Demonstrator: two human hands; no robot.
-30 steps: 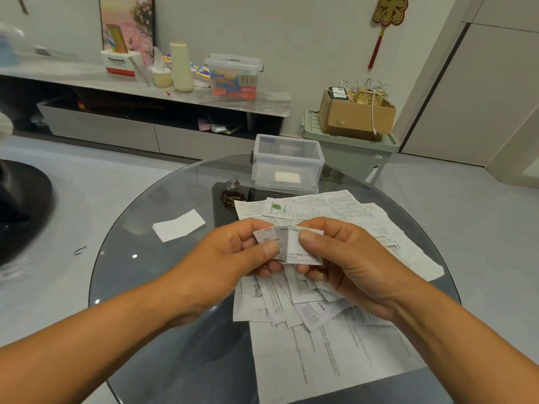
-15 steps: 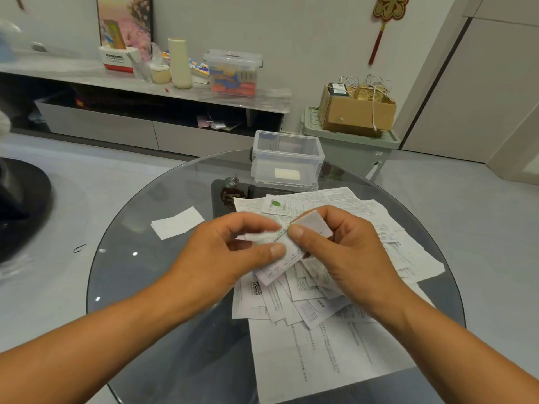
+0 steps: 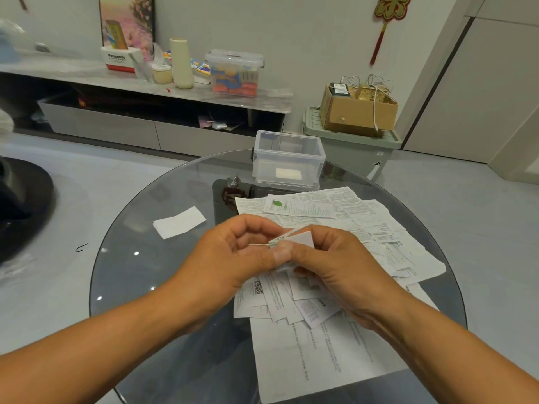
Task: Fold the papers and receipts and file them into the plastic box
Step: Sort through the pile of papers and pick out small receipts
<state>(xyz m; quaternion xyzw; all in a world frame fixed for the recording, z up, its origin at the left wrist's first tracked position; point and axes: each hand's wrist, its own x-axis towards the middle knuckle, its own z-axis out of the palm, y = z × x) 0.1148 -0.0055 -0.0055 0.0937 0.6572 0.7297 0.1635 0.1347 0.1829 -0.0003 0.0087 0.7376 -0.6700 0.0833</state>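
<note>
Both the left hand [image 3: 230,258] and right hand [image 3: 335,266] pinch a small white folded receipt [image 3: 294,240] in a fingertip grip above loose printed papers [image 3: 335,217] on the round glass counter [image 3: 140,272], near the clear plastic box [image 3: 288,161].

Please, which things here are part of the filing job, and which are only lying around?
Job: receipt, pinched by left hand and right hand; paper pile; clear box with one folded slip; white slip on the glass table.

Lying around: cardboard box, lidded tub, cream bottle, shelf.
</note>
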